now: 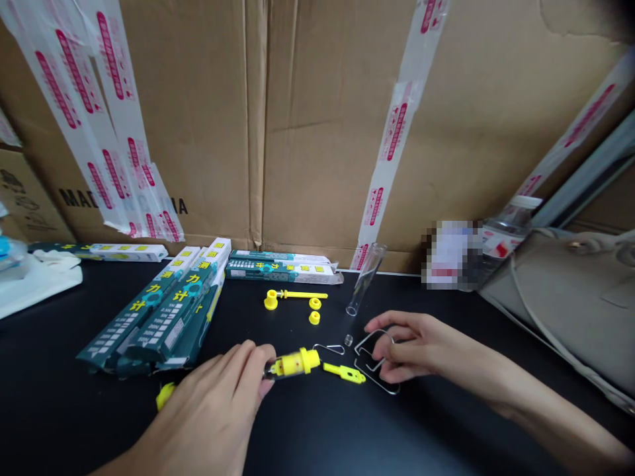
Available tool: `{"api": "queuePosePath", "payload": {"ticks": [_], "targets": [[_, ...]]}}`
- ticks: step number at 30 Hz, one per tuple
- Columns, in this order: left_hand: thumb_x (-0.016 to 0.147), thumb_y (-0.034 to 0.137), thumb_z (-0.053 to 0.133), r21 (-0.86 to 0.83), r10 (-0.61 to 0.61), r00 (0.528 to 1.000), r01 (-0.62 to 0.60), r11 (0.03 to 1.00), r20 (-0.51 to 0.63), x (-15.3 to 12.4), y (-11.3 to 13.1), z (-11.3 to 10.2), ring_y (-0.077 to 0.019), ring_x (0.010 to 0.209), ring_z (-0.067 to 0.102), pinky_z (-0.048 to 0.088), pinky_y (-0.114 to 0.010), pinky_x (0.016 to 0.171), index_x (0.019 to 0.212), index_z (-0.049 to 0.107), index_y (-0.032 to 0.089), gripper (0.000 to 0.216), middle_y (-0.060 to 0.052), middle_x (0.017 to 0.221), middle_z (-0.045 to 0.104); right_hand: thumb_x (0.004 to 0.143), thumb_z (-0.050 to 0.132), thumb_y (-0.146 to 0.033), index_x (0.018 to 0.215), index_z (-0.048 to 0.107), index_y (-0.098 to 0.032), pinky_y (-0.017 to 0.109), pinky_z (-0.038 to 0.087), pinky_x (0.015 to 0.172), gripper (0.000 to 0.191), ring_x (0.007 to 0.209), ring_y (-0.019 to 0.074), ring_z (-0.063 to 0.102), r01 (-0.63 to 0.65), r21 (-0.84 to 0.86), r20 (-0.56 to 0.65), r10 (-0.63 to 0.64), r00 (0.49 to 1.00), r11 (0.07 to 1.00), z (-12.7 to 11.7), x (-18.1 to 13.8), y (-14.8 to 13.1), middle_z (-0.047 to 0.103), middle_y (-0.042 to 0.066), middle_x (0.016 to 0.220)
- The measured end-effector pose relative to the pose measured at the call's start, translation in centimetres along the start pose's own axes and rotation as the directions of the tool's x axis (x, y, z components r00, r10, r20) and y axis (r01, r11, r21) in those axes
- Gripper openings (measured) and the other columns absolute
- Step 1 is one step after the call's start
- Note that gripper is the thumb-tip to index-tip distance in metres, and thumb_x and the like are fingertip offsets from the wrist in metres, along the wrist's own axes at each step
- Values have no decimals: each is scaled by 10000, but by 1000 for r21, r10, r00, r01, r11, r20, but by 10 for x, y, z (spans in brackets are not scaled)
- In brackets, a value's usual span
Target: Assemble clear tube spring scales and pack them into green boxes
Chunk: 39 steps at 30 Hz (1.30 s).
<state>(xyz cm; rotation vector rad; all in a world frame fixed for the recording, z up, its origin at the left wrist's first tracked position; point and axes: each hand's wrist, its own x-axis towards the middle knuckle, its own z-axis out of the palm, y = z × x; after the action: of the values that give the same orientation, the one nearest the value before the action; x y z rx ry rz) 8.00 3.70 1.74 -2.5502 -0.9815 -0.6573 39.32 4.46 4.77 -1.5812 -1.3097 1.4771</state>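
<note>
My left hand (218,403) is closed round a clear tube with a yellow cap (292,363), held low over the black table (307,436). A small yellow hooked piece (344,374) lies just right of the cap. My right hand (421,354) pinches a bent wire handle (372,360) that rests on the table. Between the hands lie a small wire hook (330,348) and a tiny spring (348,340). A yellow rod with loose yellow rings (292,299) lies further back, next to an empty clear tube (364,277) that leans against the cardboard.
Several green and white long boxes (163,311) lie at the left and back. A cardboard wall (317,119) with printed tape closes the far side. A beige bag (570,304) fills the right. White cloth (34,281) sits at the far left.
</note>
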Motion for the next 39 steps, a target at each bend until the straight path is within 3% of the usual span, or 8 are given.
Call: {"api": "queuePosePath", "payload": {"ticks": [6, 11, 14, 18, 21, 24, 32, 39], "targets": [[1038, 117, 251, 3, 5, 1000, -5, 1000, -8, 0, 1, -1, -240, 704, 785, 626, -342, 574, 1154, 522, 156, 297, -84, 866, 762, 750, 840, -271, 968, 639, -163, 250, 633, 674, 316, 637, 128, 732, 36, -18, -35, -36, 999, 999, 5, 1, 2, 653, -60, 720], [1069, 164, 222, -23, -17, 1000, 17, 1000, -8, 3, 1, -3, -224, 663, 770, 609, -331, 559, 1117, 555, 168, 336, -61, 832, 749, 728, 895, -342, 842, 653, -156, 196, 595, 631, 326, 633, 119, 720, 85, -43, -36, -86, 996, 995, 2, -3, -11, 669, -41, 680], [1111, 281, 196, -1, -15, 999, 15, 1000, -37, 2, 2, -5, -229, 731, 788, 618, -335, 594, 1182, 555, 154, 388, -75, 890, 770, 771, 874, -407, 830, 649, -164, 161, 561, 577, 336, 605, 99, 704, 184, -5, -18, -185, 983, 983, 7, -6, -19, 703, -25, 693], [1130, 346, 161, 30, -12, 999, 14, 999, -38, 1, 2, -3, -221, 678, 777, 592, -343, 553, 1191, 596, 175, 471, -39, 840, 757, 835, 804, -502, 901, 684, -165, 188, 567, 511, 364, 536, 113, 699, 275, 168, -37, -273, 961, 947, 37, -9, -10, 756, 22, 723], [1132, 322, 118, -3, -9, 1000, 9, 1000, -12, 1, 2, -2, -203, 608, 744, 551, -331, 512, 1101, 648, 200, 545, -11, 762, 711, 873, 784, -459, 1021, 778, -179, 195, 584, 528, 317, 531, 109, 704, 295, 301, -52, -294, 954, 907, 69, -10, 6, 773, 35, 768], [1131, 309, 104, -33, -13, 1000, 12, 999, -2, 1, 2, -1, -197, 611, 733, 538, -326, 524, 1070, 657, 205, 566, -8, 749, 693, 886, 773, -439, 982, 819, -204, 186, 569, 487, 258, 512, 103, 688, 296, 337, -39, -301, 953, 894, 91, -11, 18, 759, 38, 787], [1130, 286, 180, -37, 3, 999, -5, 999, -55, 2, 5, -4, -200, 641, 711, 505, -326, 550, 1086, 639, 205, 469, -11, 783, 698, 950, 697, -345, 1021, 816, -247, 181, 519, 376, 170, 430, 78, 636, 530, 63, -169, -514, 841, 846, 102, -13, 21, 626, 18, 852], [1110, 222, 319, 57, 105, 988, -99, 993, -112, 0, 4, -6, -230, 689, 715, 508, -359, 611, 1134, 645, 166, 331, -37, 828, 726, 954, 672, -405, 997, 815, -216, 220, 442, 353, 241, 422, 105, 591, 510, -160, -253, -535, 806, 845, 105, -18, 18, 629, 21, 747]]}}
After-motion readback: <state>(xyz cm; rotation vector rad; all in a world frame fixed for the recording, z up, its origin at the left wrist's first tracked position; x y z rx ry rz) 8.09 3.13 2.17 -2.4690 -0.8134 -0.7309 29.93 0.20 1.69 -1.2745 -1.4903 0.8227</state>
